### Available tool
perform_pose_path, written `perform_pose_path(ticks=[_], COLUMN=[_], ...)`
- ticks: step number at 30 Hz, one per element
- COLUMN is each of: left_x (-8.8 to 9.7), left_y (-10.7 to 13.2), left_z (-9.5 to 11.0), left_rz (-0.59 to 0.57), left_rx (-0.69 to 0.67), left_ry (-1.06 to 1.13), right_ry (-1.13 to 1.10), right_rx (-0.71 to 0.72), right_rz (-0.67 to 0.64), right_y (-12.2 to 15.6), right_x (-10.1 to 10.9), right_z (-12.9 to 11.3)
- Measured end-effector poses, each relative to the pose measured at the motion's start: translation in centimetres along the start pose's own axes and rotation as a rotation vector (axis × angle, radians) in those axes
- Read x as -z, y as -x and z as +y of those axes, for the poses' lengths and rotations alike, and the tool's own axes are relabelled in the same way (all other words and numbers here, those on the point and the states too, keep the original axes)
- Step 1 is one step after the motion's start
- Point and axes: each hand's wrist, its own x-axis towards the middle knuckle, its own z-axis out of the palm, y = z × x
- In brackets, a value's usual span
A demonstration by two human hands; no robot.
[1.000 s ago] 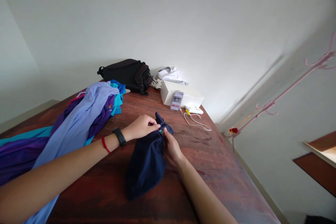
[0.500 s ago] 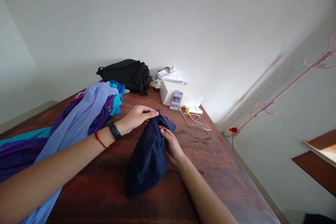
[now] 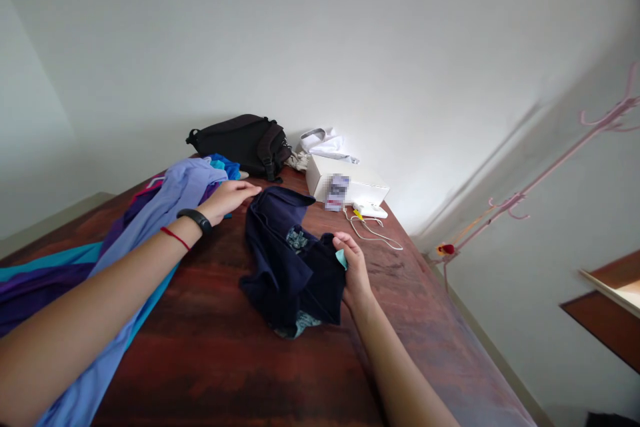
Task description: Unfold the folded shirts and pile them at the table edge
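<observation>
A dark navy garment [image 3: 285,267] with pale patterned patches hangs loosely folded just over the table, its lower part near the wood; its exact kind cannot be made out. My left hand [image 3: 233,200], wearing a black band and a red string at the wrist, pinches the upper left corner of the cloth. On the other side, my right hand [image 3: 353,263] grips the garment's right edge between thumb and fingers, and a small light green piece [image 3: 342,259] shows at the thumb. A heap of clothes with a lavender garment [image 3: 165,213] on top lies left of my left hand.
The brown wooden table [image 3: 215,367] reaches the wall. At its far end are a black backpack [image 3: 235,143], a white cloth [image 3: 325,143], a white box [image 3: 360,180] and a white device [image 3: 370,210] with a cable. A pink coat rack [image 3: 550,167] leans at the right.
My hands have moved apart, left hand to the left and up, right hand slightly right. The bunched navy garment has spread open between them, exposing patterned patches.
</observation>
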Motion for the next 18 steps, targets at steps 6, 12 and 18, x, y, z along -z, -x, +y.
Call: perform_pose_path(ticks=[6, 12, 18], left_x=[0.0, -4.9, -5.7], left_y=[0.8, 5.3, 6.3], left_z=[-1.4, 0.6, 0.3], left_rz=[-0.115, -0.657, -0.881], left_rx=[-0.126, -0.492, -0.379], left_ry=[-0.198, -0.538, -0.776], right_ry=[0.097, 0.162, 0.169], right_rx=[0.035, 0.103, 0.125], right_rz=[0.006, -0.022, -0.009], right_y=[-0.4, -0.1, -0.6], right_x=[0.5, -0.1, 0.4], right_z=[-0.4, -0.3, -0.2])
